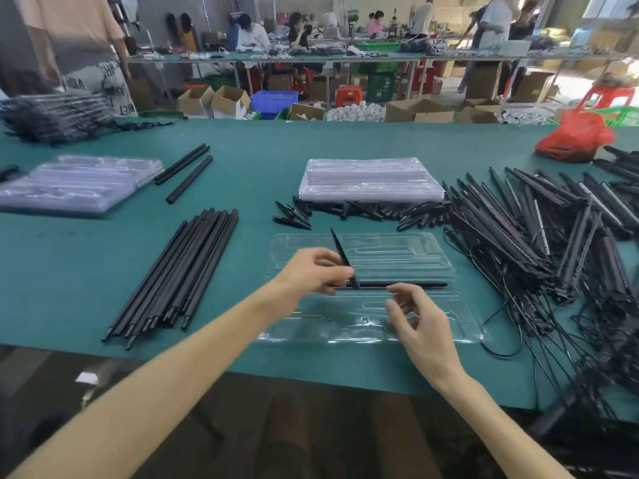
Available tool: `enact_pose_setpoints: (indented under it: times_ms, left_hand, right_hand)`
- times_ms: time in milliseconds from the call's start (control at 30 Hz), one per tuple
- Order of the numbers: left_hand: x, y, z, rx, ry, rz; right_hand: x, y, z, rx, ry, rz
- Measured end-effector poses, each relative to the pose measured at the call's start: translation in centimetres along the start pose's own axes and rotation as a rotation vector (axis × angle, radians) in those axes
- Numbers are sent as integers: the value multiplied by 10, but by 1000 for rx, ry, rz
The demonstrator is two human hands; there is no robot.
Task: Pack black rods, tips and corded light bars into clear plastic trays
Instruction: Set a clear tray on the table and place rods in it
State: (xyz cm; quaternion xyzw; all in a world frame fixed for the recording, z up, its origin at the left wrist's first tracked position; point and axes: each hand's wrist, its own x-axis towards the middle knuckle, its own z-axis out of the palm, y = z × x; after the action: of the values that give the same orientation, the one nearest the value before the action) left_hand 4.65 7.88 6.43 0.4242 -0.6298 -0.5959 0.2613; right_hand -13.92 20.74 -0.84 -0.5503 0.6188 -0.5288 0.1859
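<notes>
The left hand (316,271) pinches a pointed black tip (340,252) in its fingers over the open clear tray (397,248) on the green worktop (242,188). A black rod (411,285) lies across the tray's middle. Just nearer, the right hand (423,328) hovers, fingers loosely curled, holding nothing.

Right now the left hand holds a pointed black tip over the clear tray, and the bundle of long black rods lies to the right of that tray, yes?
Not quite. The head view shows the bundle of long black rods lying to the left of the clear tray, not the right. The left hand does hold a pointed black tip over that tray.
</notes>
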Motion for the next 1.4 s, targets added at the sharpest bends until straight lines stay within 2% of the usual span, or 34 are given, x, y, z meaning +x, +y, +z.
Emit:
enact_pose_setpoints:
  times_ms: [200,333,400,533,600,767,867,1133,1400]
  left_hand:
    - [-11,-8,45,-104,-120,-14]
    - [-13,-8,48,-63,-136,20]
    - [-11,-11,44,53,-65,82]
    - [-11,-25,35,530,194,284]
    - [-14,-33,34,649,208,365]
    - [-19,-50,42,903,96,605]
    - [-18,-57,47,1006,43,651]
    - [-14,-68,44,1171,25,681]
    - [-10,-61,51,1184,11,678]
  right_hand:
    - [2,-9,-4,-19,15,-14]
    - [8,-9,-10,-55,52,-9]
    - [12,-5,-18,-102,82,-12]
    - [24,7,-33,-312,42,-7]
    - [24,13,-33,-387,-13,-20]
    - [19,21,-25,-537,-73,-69]
    - [19,23,-26,-523,-58,-52]
    - [15,24,-25,-451,5,-22]
    - [14,24,-22,-508,26,-24]
